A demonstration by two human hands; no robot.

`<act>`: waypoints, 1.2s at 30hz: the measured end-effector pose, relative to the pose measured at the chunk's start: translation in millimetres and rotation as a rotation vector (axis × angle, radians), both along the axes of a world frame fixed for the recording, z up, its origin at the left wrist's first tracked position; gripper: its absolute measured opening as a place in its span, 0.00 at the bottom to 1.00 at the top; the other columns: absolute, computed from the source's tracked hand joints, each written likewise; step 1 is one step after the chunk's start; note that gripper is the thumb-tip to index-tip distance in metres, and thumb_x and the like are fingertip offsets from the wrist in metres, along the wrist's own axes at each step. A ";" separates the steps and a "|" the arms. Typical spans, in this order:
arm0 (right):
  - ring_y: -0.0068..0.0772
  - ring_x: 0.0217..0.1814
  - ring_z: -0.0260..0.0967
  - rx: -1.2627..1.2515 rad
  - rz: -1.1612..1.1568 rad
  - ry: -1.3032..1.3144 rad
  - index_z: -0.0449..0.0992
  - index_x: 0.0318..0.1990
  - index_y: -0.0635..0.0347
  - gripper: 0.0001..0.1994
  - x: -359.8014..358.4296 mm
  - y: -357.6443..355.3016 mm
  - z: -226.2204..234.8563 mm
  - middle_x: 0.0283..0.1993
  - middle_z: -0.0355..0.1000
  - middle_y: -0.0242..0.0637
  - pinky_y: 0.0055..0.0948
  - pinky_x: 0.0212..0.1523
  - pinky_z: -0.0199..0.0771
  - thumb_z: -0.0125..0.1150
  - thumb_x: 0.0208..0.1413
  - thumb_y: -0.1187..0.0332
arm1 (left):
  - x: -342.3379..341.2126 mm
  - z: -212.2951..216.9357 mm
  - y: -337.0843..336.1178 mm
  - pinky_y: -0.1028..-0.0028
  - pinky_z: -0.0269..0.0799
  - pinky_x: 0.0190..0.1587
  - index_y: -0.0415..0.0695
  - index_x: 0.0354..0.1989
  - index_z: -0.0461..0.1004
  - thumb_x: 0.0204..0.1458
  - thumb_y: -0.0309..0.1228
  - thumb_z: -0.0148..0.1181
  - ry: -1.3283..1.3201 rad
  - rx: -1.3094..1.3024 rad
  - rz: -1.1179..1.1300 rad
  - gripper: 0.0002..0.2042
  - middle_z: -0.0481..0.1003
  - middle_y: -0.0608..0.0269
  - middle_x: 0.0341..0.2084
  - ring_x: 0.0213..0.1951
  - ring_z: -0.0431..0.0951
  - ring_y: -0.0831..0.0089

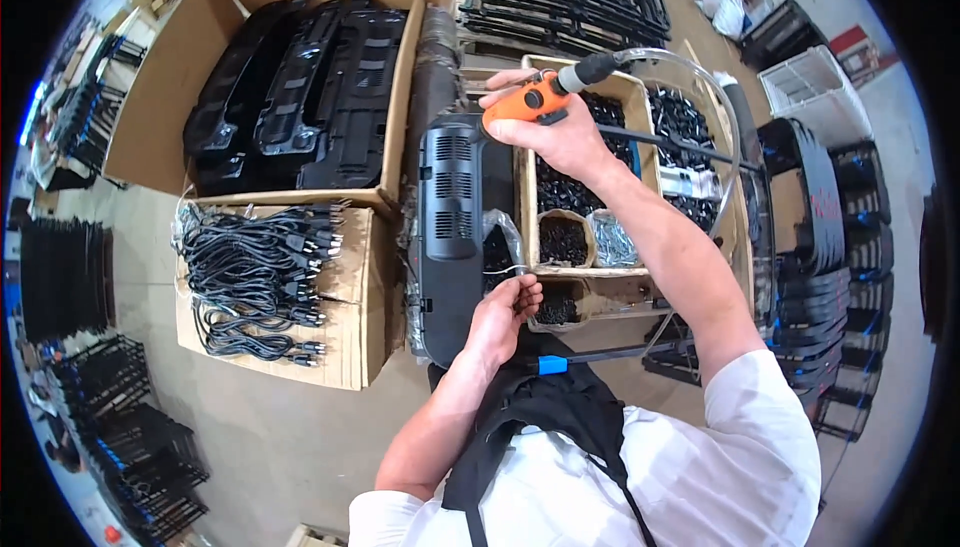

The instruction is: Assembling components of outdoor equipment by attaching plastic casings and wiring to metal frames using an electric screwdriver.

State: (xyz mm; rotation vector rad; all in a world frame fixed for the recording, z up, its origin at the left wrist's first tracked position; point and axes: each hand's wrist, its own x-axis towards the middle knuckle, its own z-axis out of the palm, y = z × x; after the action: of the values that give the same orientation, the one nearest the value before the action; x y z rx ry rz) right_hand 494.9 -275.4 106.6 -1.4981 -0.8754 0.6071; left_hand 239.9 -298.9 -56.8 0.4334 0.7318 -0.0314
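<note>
The black vented housing (452, 239), just off-centre toward 11 o'clock, looks part-finished, any fitted screws too small to tell, with the right hand (565, 135) grasping an orange power screwdriver (524, 104) at its 1 o'clock and the left hand (503, 315) pinched closed at its 5 o'clock, contents hidden.

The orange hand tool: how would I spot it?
Find the big open cardboard box of black panels at upper left. To its right, the person's right hand holds the orange hand tool. Its orange body, with a clear hose looping away, stands out from the small black parts nearby.
</note>
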 end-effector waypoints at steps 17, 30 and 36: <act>0.32 0.57 0.79 0.067 -0.581 0.151 0.74 0.62 0.64 0.27 90.4 -355.7 -45.2 0.54 0.82 0.43 0.35 0.62 0.79 0.73 0.53 0.72 | 111.7 -28.8 -86.3 0.69 0.78 0.47 0.42 0.62 0.75 0.72 0.45 0.52 0.181 0.642 -0.874 0.21 0.82 0.61 0.46 0.43 0.81 0.72; 0.35 0.58 0.77 -0.048 -0.734 0.418 0.70 0.64 0.62 0.29 33.5 -444.3 -75.6 0.58 0.79 0.47 0.38 0.62 0.78 0.72 0.53 0.75 | 366.8 -125.5 -29.0 0.49 0.76 0.60 0.57 0.70 0.67 0.61 0.35 0.64 0.303 1.889 -0.745 0.28 0.67 0.43 0.64 0.59 0.76 0.40; 0.34 0.57 0.78 -0.096 -0.789 0.372 0.72 0.63 0.63 0.28 42.5 -452.8 -73.9 0.57 0.79 0.47 0.36 0.60 0.79 0.73 0.54 0.74 | 383.1 -149.0 -36.8 0.52 0.84 0.47 0.43 0.55 0.67 0.64 0.34 0.64 0.220 2.082 -1.032 0.17 0.68 0.38 0.55 0.51 0.82 0.42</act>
State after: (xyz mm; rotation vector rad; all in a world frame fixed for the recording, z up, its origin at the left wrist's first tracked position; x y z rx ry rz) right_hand 537.4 -728.2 32.7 -1.5940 0.0583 0.3140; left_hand 622.9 -335.7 -205.7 2.7973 0.4186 -0.2967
